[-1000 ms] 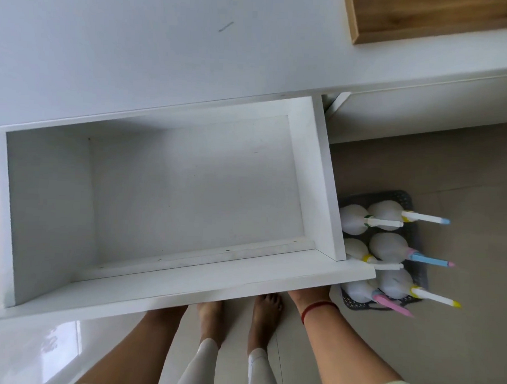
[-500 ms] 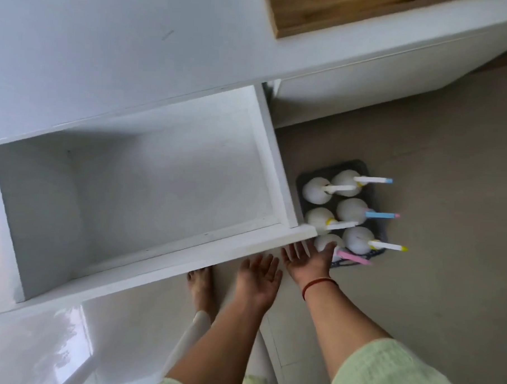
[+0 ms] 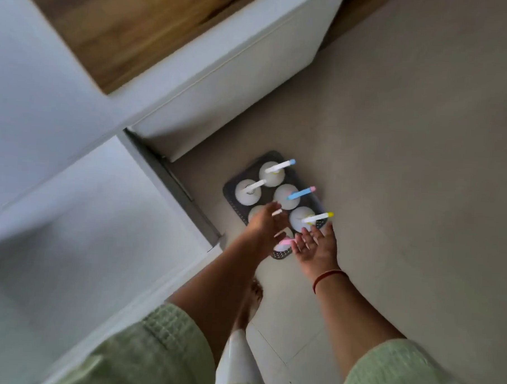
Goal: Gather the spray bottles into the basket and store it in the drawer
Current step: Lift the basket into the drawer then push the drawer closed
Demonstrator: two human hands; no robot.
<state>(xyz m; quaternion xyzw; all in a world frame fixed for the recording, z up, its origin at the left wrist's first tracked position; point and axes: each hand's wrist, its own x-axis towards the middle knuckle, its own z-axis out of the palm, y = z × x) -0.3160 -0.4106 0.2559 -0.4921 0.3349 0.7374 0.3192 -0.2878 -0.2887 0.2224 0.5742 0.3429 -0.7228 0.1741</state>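
A dark perforated basket [image 3: 233, 204] stands on the floor right of the open white drawer [image 3: 105, 220]. Several white spray bottles stand in it, among them one with a blue nozzle [image 3: 287, 196] and one with a yellow-tipped nozzle [image 3: 300, 220]. My left hand [image 3: 264, 224] hovers over the basket's near-left part, fingers apart, hiding one bottle. My right hand [image 3: 316, 247] is at the basket's near-right corner, palm up, fingers spread, holding nothing. A pink nozzle [image 3: 286, 242] shows between the hands.
A white cabinet [image 3: 222, 83] with a wooden top [image 3: 131, 27] stands behind the basket. The drawer's dark side rail [image 3: 177, 188] runs close to the basket's left edge. Beige tiled floor [image 3: 407, 169] extends to the right. My bare foot [image 3: 253, 296] is below the basket.
Both hands have left the drawer front and reached right to the basket. The view has swung right, so the drawer is now at the left edge.
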